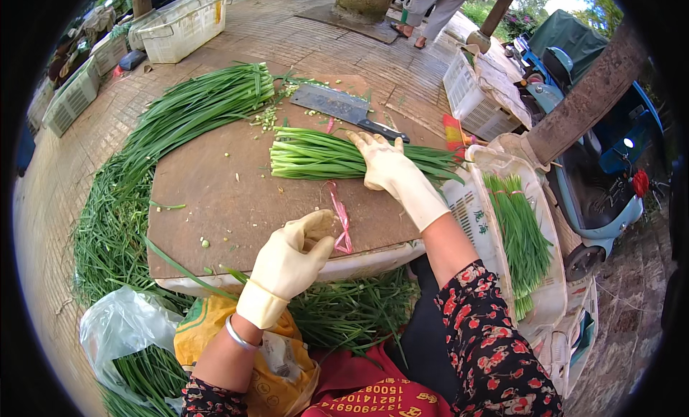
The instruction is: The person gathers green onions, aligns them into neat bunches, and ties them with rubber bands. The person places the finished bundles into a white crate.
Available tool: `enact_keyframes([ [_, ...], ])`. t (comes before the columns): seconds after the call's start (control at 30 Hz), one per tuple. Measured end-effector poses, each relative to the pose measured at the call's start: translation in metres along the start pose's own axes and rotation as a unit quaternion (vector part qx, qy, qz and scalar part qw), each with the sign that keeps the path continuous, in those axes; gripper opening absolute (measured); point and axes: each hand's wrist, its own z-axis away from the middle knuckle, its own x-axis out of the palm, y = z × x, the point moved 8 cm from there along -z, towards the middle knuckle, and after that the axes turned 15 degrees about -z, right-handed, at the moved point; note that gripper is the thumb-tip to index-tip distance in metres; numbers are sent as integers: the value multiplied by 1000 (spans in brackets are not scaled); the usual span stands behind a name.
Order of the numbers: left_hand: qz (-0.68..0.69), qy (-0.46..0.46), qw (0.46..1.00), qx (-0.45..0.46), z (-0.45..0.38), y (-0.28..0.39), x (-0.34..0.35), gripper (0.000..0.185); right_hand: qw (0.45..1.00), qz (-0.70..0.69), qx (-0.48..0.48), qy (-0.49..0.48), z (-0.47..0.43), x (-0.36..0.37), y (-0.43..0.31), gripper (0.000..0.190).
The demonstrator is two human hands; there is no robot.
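My right hand (385,161), in a cream rubber glove, rests with spread fingers on a bundle of green garlic chives (317,156) lying on a brown board (215,201). A pink plastic tie (340,218) passes out from below the bundle towards me. My left hand (299,245), gloved alike, hovers with curled fingers just left of the tie's near end; whether it touches the tie I cannot tell. Beyond the bundle lies a cleaver (334,103) with a black handle. A larger heap of chives (204,105) covers the board's far left corner.
Chive leaves (113,223) are piled left of the board. Tied chive bundles (517,234) lie in a white plastic crate (557,288) at the right. Near my left arm are a clear plastic bag (124,320) and a yellow bag (207,320). A person (433,8) stands beyond; a scooter (597,218) is at right.
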Motion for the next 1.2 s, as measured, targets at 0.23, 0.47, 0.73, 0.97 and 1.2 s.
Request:
enact_keyframes([
  [0.23,16,48,998,35,-3,19,-28,38,996,9,-17,-85,10,-37,-21,126],
  [0.47,211,15,976,-54,-3,0,-37,36,978,-45,-203,-1,-63,-81,-143,133],
  [0.73,325,6,937,-125,1,-32,-41,36,981,-86,-152,83,-251,-70,-184,113],
  [0.97,439,-64,885,-137,2,-32,-33,39,982,-110,-148,42,-303,-43,-197,103],
  [1.2,459,-62,876,-131,-3,-38,-40,38,981,-108,-162,-24,-301,-35,-204,106],
])
